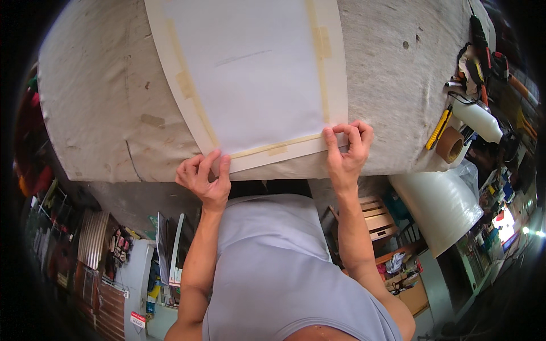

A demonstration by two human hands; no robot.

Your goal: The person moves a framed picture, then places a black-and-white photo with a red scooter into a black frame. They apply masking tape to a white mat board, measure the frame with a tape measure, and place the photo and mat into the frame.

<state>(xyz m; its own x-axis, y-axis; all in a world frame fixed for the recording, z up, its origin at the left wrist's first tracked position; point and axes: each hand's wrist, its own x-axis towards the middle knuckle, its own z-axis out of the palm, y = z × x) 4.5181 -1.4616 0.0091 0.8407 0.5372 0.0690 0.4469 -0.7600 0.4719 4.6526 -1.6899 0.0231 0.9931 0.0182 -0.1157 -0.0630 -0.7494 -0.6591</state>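
A white sheet of paper [259,74] bears a faint pencil-like line. It lies on a larger off-white backing sheet [338,74], with strips of cream masking tape [277,150] along its left, right and near edges. My left hand [205,177] grips the backing sheet's near left corner between thumb and bent fingers. At the near right corner, my right hand [348,152] pinches the same sheet, thumb on top and fingers curled. The sheet's far end runs out of the picture.
Stained beige cloth covers the table [392,96]. Toward its right edge are a yellow utility knife [438,129], a roll of brown tape [449,145], a white bottle [476,119] and several tools. Below hangs a roll of translucent plastic sheeting [441,210], near a slatted wooden piece [377,219].
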